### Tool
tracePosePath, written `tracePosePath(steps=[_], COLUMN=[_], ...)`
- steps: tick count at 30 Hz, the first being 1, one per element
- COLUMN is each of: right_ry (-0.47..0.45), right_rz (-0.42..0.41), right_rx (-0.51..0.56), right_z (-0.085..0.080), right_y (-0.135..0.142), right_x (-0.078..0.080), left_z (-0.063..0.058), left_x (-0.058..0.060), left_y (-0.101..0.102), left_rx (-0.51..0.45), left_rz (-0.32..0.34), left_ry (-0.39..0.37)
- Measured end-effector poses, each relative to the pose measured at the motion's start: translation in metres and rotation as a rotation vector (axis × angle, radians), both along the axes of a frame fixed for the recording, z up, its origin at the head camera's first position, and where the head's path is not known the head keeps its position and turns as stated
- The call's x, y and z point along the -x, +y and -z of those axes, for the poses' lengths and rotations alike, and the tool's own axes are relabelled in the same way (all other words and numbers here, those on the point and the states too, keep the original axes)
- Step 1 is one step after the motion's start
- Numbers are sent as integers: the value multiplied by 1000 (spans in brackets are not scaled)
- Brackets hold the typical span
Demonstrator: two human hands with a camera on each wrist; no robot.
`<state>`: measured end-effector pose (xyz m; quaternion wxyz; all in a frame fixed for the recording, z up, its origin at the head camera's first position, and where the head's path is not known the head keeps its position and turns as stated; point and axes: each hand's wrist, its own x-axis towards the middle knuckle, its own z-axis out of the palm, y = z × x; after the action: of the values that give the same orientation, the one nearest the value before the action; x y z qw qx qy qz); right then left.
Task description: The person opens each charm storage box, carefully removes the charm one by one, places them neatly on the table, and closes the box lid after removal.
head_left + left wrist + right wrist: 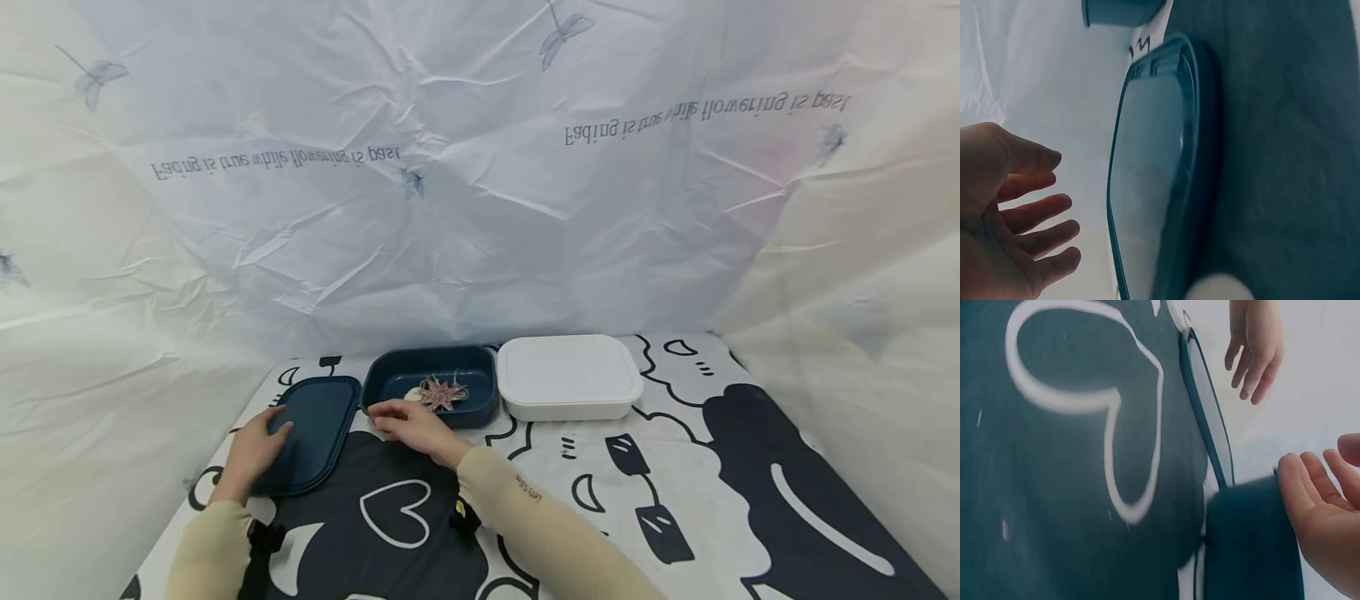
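A dark blue lid (318, 429) lies flat on the patterned cloth at the left. Above its left side hovers my left hand (253, 450), fingers loosely spread; the left wrist view shows a gap between those fingers and the lid. To the lid's right stands an uncovered dark blue box (397, 367). Inside it lie a reddish, star-shaped item (444, 393) with thin strands and a pale item, partly hidden by my right hand (412, 427). That hand is at the box's front left corner, its relaxed fingertips right by the rim, holding nothing visible.
A white box with its lid on (570, 379) stands directly right of the blue one. Black and white cloth (675, 500) with cartoon drawings covers the table. Whitish printed sheeting (480, 233) rises behind and along both sides.
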<state>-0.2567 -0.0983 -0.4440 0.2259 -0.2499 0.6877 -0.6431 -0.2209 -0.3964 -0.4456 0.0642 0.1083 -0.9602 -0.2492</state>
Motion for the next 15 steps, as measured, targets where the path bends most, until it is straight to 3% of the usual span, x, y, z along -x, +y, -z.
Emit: tracePosePath(steps=[5,15], right_ry=[38,90], right_rz=[12,109], right_rx=[-9,-56], right_z=[-7,-8], right_y=[22,66], right_x=[5,17], left_z=[-4,-31], left_x=[8,25], left_y=[13,44], left_rx=[24,88], left_rz=[69,201], left_ry=[20,84])
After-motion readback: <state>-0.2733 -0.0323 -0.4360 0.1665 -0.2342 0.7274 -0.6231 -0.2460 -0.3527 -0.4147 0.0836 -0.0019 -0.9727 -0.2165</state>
